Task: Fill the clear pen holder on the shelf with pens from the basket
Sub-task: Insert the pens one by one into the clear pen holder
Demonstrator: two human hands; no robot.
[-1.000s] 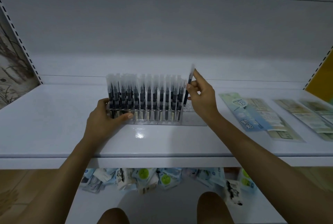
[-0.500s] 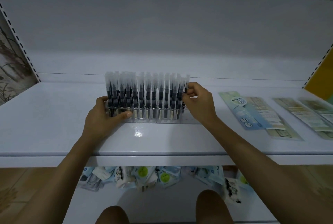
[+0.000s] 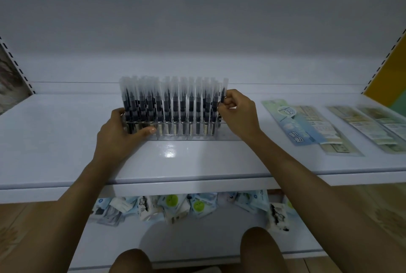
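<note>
Seen from the head camera I am watching remotely: a white shelf (image 3: pixel 66 141) at chest height, with a clear pen holder (image 3: pixel 175 129) standing on it near the front edge, a little left of centre. The holder is packed with rows of upright dark pens (image 3: pixel 167 101) with frosted caps.

My view shows the left hand (image 3: pixel 123 132) gripping the holder's left end. Its thumb lies across the front wall and its fingers wrap behind.

The right hand (image 3: pixel 238 112) is at the holder's right end. Its fingers and thumb are curled and pinching one last pen (image 3: pixel 224 90), which stands upright against the end row.

A second ago that pen was raised and tilted above the right end. Since then it has come down and straightened, and the right hand has sunk with it. The left hand has not shifted.

The hand hides the pen's lower part, so I cannot tell whether it is fully seated in its slot. I judge the holder is close to full, since I see no plain gap in the rows. The likely next step is to let go of this pen.

The basket is not in view. Flat printed packets (image 3: pixel 303 127) lie on the shelf to the right, well apart from the holder. More small packets (image 3: pixel 175 204) sit on the lower shelf, above the person's knees.
</note>
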